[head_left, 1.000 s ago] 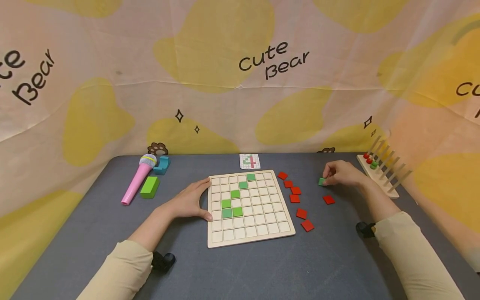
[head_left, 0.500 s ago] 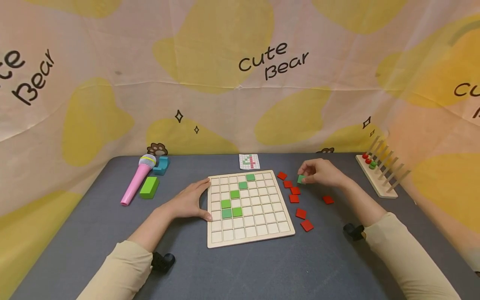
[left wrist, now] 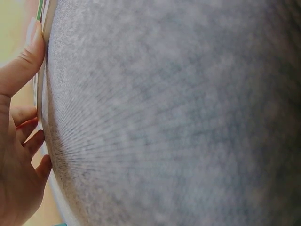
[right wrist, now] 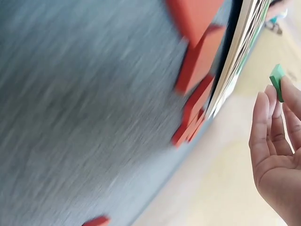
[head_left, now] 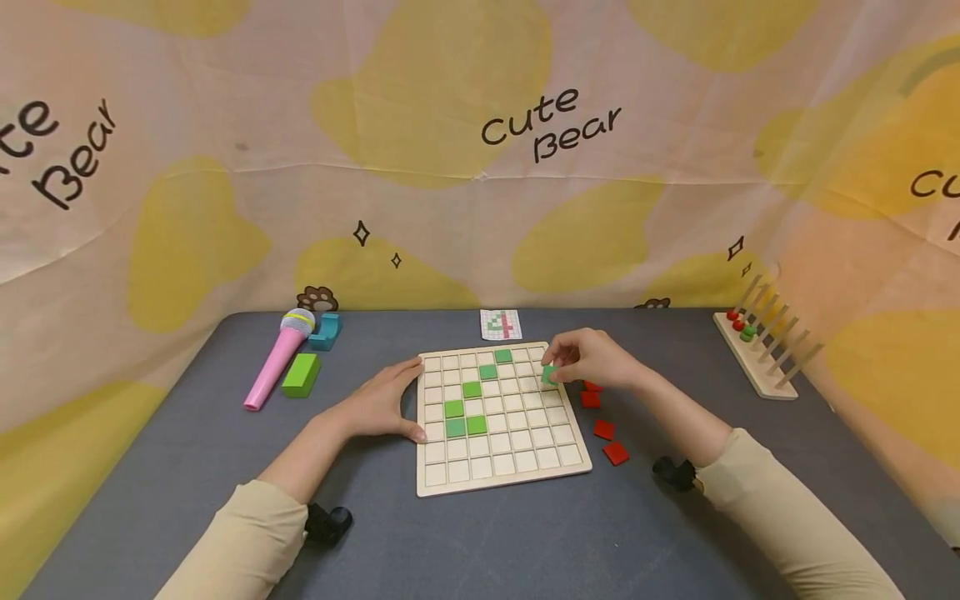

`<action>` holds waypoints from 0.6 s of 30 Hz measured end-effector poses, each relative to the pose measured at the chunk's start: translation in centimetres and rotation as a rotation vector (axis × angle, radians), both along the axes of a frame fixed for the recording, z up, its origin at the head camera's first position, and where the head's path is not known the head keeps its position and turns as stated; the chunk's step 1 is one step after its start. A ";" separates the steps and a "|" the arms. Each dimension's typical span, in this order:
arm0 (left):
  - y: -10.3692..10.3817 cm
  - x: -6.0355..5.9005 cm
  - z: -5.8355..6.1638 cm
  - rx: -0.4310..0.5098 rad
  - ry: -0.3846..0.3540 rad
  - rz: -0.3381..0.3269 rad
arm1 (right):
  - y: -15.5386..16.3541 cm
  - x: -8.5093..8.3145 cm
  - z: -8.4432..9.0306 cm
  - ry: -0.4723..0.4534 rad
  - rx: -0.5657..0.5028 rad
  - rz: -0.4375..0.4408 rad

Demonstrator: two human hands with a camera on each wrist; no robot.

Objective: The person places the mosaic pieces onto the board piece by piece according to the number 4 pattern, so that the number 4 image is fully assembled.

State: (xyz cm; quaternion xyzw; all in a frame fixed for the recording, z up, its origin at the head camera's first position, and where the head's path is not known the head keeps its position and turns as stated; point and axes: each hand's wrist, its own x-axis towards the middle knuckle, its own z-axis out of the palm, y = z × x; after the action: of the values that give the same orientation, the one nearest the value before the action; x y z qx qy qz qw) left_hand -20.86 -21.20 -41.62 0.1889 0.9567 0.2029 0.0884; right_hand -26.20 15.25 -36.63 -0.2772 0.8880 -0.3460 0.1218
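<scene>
Inspector: Right hand (head_left: 596, 360) pinches a small green tile (head_left: 549, 375) at its fingertips, held just above the right columns of the wooden grid board (head_left: 501, 479), toward the far edge.

Clerk: And the left hand (head_left: 381, 406)?

Inspector: Fingers straight and relaxed, laid flat on the tabletop (head_left: 480, 542), thumb and forefinger touching the board's left edge; it holds nothing. Six green tiles sit in cells, running diagonally from near left to far right.

Clerk: Step in hand, by your judgement?

Inspector: Carrying a tile to its cell. The next move likely calls for matching the pattern card (head_left: 500, 324) beyond the far edge, then lowering the tile squarely into one cell. Red tiles (head_left: 606, 442) lie right of the board, untouched.
</scene>
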 end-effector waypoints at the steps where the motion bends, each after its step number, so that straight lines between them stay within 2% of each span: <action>1: 0.0 0.0 0.0 0.000 -0.001 0.000 | -0.4 0.2 0.0 -0.005 -0.002 0.011; 8: 0.0 0.0 0.0 -0.005 -0.001 0.002 | -3.0 1.3 -0.1 -0.022 -0.006 0.087; 18: -0.1 0.0 -0.1 -0.001 -0.002 0.003 | -5.9 2.1 -0.6 -0.064 -0.019 0.163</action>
State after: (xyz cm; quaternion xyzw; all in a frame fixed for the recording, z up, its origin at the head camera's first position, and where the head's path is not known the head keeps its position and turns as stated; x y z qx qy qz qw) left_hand -20.84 -21.25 -41.72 0.1872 0.9571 0.2027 0.0890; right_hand -24.15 9.37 -37.25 -0.3386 0.8548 -0.3520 0.1753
